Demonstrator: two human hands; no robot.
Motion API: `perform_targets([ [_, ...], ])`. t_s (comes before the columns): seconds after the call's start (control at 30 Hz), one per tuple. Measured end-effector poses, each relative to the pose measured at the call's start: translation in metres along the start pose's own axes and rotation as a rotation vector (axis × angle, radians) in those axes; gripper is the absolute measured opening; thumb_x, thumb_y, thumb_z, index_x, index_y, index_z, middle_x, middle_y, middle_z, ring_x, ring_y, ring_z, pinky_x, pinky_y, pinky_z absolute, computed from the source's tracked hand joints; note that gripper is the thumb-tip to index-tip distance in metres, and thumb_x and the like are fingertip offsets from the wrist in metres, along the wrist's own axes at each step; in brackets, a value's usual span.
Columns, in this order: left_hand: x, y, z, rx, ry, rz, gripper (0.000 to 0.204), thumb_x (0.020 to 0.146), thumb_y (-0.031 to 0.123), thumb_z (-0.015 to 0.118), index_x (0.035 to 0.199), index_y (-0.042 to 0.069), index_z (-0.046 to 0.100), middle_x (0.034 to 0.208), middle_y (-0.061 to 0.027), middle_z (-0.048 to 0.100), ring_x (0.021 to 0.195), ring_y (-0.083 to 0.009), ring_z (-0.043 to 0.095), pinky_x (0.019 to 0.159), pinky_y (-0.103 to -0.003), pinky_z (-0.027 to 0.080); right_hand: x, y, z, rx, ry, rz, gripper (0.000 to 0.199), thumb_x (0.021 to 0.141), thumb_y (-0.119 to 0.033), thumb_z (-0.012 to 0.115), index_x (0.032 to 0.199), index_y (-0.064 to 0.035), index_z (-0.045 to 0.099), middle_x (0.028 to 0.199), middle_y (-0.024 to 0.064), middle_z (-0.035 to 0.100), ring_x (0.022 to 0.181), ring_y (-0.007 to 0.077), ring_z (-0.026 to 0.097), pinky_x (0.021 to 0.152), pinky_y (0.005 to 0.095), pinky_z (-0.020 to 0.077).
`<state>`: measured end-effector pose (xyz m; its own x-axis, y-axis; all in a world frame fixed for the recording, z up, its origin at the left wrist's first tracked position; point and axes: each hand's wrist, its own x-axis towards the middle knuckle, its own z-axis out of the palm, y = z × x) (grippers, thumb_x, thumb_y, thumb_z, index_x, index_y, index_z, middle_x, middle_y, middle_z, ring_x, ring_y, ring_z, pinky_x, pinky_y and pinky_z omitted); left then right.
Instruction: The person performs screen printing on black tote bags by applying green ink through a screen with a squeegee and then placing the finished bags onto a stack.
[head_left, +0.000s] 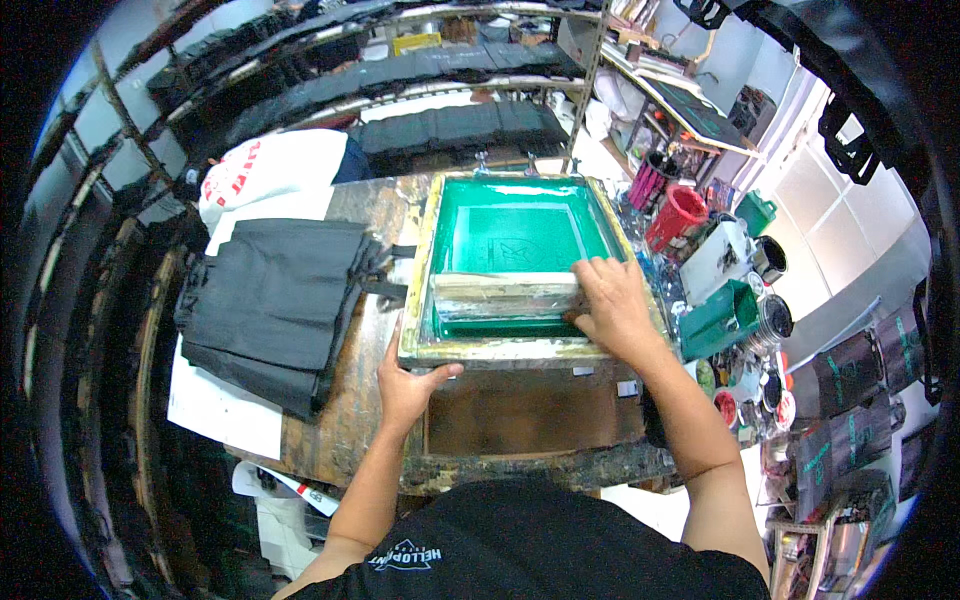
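A screen-printing frame (pixel 500 349) with a yellowed, ink-stained rim lies on the worktable in front of me. Its mesh (pixel 535 225) is green, and a faint outlined design shows in the middle. Across the near part of the mesh stands a wooden squeegee (pixel 495 290). My right hand (pixel 615 308) is closed on the squeegee's right end, fingers over its top. At the frame's near left corner, my left hand (pixel 408 390) grips the rim, thumb along the front edge and fingers up the left side. What lies under the frame is mostly hidden.
A pile of folded black cloth items (pixel 275 290) lies left on the wooden table (pixel 350 415), straps reaching toward the frame. A white printed bag (pixel 270 170) sits behind it. Ink containers, among them a red bucket (pixel 680 212) and a green one (pixel 722 318), crowd the right. Shelves stand behind.
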<state>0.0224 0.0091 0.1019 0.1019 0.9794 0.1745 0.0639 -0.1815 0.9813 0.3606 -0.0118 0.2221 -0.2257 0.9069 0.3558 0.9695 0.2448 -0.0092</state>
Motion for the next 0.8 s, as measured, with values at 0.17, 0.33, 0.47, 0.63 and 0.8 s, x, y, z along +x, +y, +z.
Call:
perform_targets([
  [0.17, -0.032, -0.054, -0.001, 0.758, 0.131, 0.147, 0.120, 0.058, 0.051, 0.103, 0.154, -0.001, 0.054, 0.115, -0.0153, 0.076, 0.103, -0.0284, 0.069, 0.100, -0.044, 0.047, -0.023, 0.006, 0.054, 0.017, -0.032, 0.064, 0.063, 0.070, -0.021, 0.090, 0.123, -0.0101, 0.057, 0.108, 0.0111, 0.061, 0.110, 0.0341, 0.059, 0.093, 0.0483, 0.0399],
  [0.33, -0.030, -0.072, -0.008, 0.706, 0.086, 0.236, 0.129, 0.055, 0.058, 0.100, 0.159, 0.002, 0.049, 0.113, -0.0129, 0.076, 0.100, -0.0282, 0.064, 0.097, -0.041, 0.038, -0.012, 0.007, 0.032, 0.076, -0.112, 0.076, 0.067, 0.071, -0.028, 0.092, 0.123, -0.0083, 0.055, 0.109, 0.0124, 0.061, 0.110, 0.0350, 0.059, 0.091, 0.0489, 0.0397],
  [0.47, -0.030, -0.072, -0.006, 0.709, 0.087, 0.255, 0.130, 0.054, 0.058, 0.100, 0.159, 0.000, 0.048, 0.114, -0.0126, 0.076, 0.099, -0.0289, 0.064, 0.097, -0.041, 0.038, -0.038, -0.010, 0.038, 0.057, -0.215, 0.092, 0.067, 0.070, -0.029, 0.093, 0.123, -0.0079, 0.056, 0.108, 0.0116, 0.061, 0.109, 0.0331, 0.058, 0.092, 0.0479, 0.0387],
  [0.63, -0.033, -0.074, -0.009, 0.797, 0.057, 0.241, 0.128, 0.054, 0.056, 0.100, 0.156, -0.001, 0.050, 0.113, -0.0129, 0.075, 0.100, -0.0308, 0.064, 0.097, -0.043, 0.038, -0.041, -0.020, 0.060, 0.012, -0.143, 0.105, 0.066, 0.068, -0.024, 0.093, 0.122, -0.0102, 0.057, 0.108, 0.0099, 0.059, 0.108, 0.0304, 0.057, 0.094, 0.0481, 0.0381],
  [0.8, -0.030, -0.070, -0.010, 0.725, 0.035, 0.228, 0.125, 0.055, 0.056, 0.100, 0.155, -0.002, 0.052, 0.115, -0.0139, 0.074, 0.102, -0.0318, 0.062, 0.096, -0.044, 0.040, 0.008, 0.010, 0.088, -0.007, -0.044, 0.105, 0.065, 0.067, -0.020, 0.092, 0.121, -0.0109, 0.057, 0.108, 0.0085, 0.058, 0.108, 0.0300, 0.057, 0.094, 0.0485, 0.0384],
])
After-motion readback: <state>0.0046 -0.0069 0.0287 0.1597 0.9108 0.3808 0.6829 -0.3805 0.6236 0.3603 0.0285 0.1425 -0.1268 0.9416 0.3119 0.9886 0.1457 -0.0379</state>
